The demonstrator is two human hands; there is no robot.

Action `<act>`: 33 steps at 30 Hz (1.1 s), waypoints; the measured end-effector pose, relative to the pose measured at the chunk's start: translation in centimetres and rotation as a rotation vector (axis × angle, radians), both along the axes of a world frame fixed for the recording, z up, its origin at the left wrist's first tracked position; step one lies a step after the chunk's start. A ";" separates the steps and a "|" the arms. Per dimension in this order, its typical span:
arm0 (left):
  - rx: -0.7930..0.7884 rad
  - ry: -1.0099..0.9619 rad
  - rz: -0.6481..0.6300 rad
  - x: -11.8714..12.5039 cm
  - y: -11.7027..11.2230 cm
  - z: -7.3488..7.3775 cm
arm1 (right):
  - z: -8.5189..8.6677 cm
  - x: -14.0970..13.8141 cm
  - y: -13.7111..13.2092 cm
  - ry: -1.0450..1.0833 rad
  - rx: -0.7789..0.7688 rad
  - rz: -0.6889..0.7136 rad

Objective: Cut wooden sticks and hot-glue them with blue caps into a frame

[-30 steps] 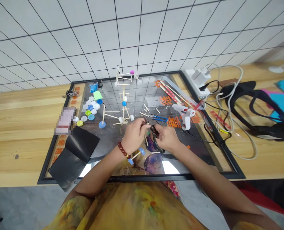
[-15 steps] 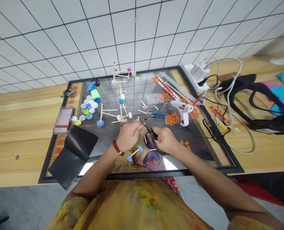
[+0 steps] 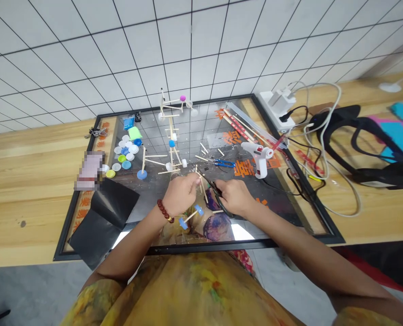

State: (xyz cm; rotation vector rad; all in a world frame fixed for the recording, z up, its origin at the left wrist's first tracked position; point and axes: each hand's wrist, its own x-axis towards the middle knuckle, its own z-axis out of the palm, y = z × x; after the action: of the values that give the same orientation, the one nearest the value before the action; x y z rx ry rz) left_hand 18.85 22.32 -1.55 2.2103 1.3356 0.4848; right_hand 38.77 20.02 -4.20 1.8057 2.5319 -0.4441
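My left hand (image 3: 180, 195), with a beaded bracelet at the wrist, is closed in a pinch. Between its thumb and finger a thin wooden stick (image 3: 196, 168) pokes out, mostly hidden. My right hand (image 3: 237, 196) is wrapped round the handles of black scissors (image 3: 217, 192), whose blades point up and left to the left fingertips. Below the hands lies a short stick with blue caps on both ends (image 3: 191, 217). Another stick (image 3: 204, 190) lies on the glass between the hands.
Beyond the hands stands a stick-and-cap structure (image 3: 172, 143). Coloured bottle caps (image 3: 122, 158) and black sheets (image 3: 95, 226) lie left. To the right are blue snips (image 3: 222, 163), a white glue gun (image 3: 260, 158), a power strip (image 3: 276, 108) with cables and a black headset strap (image 3: 367, 154).
My left hand has shifted slightly left, away from the scissors. My right hand has barely moved and still grips the scissors.
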 end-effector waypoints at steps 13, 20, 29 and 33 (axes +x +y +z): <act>0.062 -0.031 0.129 0.2 0.1 -0.6 | 1.2 -1.3 -0.2 -0.119 -0.019 -0.097; -0.369 -0.447 0.103 0.0 1.0 -0.2 | 0.4 -1.2 0.3 -0.022 -0.001 -0.048; -1.042 -0.781 -0.164 -1.9 2.0 -0.4 | -0.8 0.3 -0.4 0.062 0.203 0.052; -0.671 -0.627 -0.141 -1.1 0.7 -0.4 | -0.1 -0.5 -1.1 0.040 0.242 0.064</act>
State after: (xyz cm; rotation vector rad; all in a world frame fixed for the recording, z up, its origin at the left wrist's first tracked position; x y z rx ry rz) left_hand 17.74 23.00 -1.99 1.4178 0.8294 0.5200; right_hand 38.32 18.94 -4.27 1.7960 2.7674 -0.1801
